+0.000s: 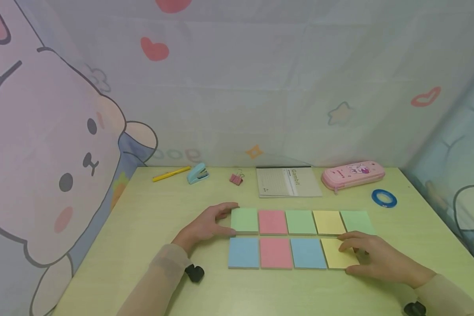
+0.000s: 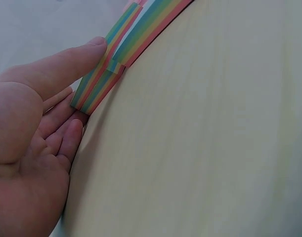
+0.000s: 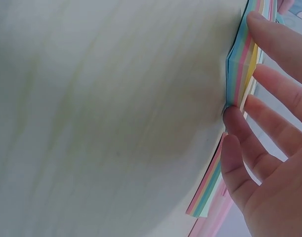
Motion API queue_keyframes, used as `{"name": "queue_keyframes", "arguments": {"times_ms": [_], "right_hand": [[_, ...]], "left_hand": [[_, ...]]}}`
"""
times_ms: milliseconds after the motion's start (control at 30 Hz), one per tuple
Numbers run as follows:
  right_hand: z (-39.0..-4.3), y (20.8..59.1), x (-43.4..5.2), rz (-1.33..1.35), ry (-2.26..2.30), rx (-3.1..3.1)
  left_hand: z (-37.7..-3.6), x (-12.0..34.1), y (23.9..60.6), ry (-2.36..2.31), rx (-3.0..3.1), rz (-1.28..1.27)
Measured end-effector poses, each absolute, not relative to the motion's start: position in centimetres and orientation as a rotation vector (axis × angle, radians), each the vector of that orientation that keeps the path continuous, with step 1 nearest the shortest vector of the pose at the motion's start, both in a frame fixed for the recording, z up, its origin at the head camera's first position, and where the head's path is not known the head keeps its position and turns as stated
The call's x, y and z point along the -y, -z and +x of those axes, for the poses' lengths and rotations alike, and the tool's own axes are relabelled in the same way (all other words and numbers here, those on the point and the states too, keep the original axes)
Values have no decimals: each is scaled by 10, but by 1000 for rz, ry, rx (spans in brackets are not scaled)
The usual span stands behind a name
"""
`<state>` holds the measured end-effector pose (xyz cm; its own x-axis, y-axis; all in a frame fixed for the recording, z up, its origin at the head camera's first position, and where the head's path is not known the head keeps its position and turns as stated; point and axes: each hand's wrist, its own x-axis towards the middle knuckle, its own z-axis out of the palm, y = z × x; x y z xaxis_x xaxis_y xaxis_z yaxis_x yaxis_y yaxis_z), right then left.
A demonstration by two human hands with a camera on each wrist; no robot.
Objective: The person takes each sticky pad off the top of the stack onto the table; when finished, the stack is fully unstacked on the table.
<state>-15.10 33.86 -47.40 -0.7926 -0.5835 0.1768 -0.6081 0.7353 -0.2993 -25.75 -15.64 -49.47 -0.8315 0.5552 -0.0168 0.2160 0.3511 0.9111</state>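
Note:
Several square sticky note pads lie in two rows. At the left end of the back row is a green sticky note pad (image 1: pixel 244 220); my left hand (image 1: pixel 205 224) holds it, thumb by its front corner and a finger at its back corner. In the left wrist view the thumb (image 2: pixel 94 47) touches striped pad edges. A yellow sticky note pad (image 1: pixel 335 256) ends the front row on the right. My right hand (image 1: pixel 381 259) grips it, thumb at the front edge, fingers over its back right part. Beside it lies a blue sticky note pad (image 1: pixel 308 253).
Along the table's back stand a yellow pen (image 1: pixel 171 174), a light blue stapler (image 1: pixel 198 174), a pink binder clip (image 1: pixel 236 178), a notebook (image 1: pixel 288 182) and a pink pencil case (image 1: pixel 353 174). A blue tape roll (image 1: pixel 384 198) lies right. A printed curtain hangs behind.

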Motion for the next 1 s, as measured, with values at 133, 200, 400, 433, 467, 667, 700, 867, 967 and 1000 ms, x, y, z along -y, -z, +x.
{"name": "queue_keyframes", "arguments": {"times_ms": [133, 200, 400, 433, 467, 667, 700, 867, 967, 1000], "right_hand": [[-152, 473, -338, 982, -534, 2869], [-152, 472, -337, 980, -538, 2878], [-152, 463, -335, 1004, -690, 2834], [-153, 460, -334, 1008, -729, 2812], [-154, 458, -333, 1011, -763, 2781], [-163, 442, -311, 951, -730, 2701], [-165, 439, -305, 951, -723, 2694], [-180, 436, -270, 989, -777, 2694], [-191, 437, -245, 1009, -802, 2738], [-194, 437, -236, 1020, -800, 2751]], "left_hand": [[-258, 157, 495, -1476, -2292, 673], [-257, 158, 495, -1473, -2293, 665], [-257, 158, 493, -1458, -2298, 667], [-257, 158, 494, -1458, -2300, 678], [-257, 158, 494, -1462, -2298, 689], [-257, 157, 494, -1470, -2296, 725], [-257, 157, 495, -1474, -2293, 730], [-258, 157, 495, -1493, -2280, 754], [-258, 157, 494, -1486, -2285, 748], [-259, 157, 494, -1485, -2284, 744]]}}
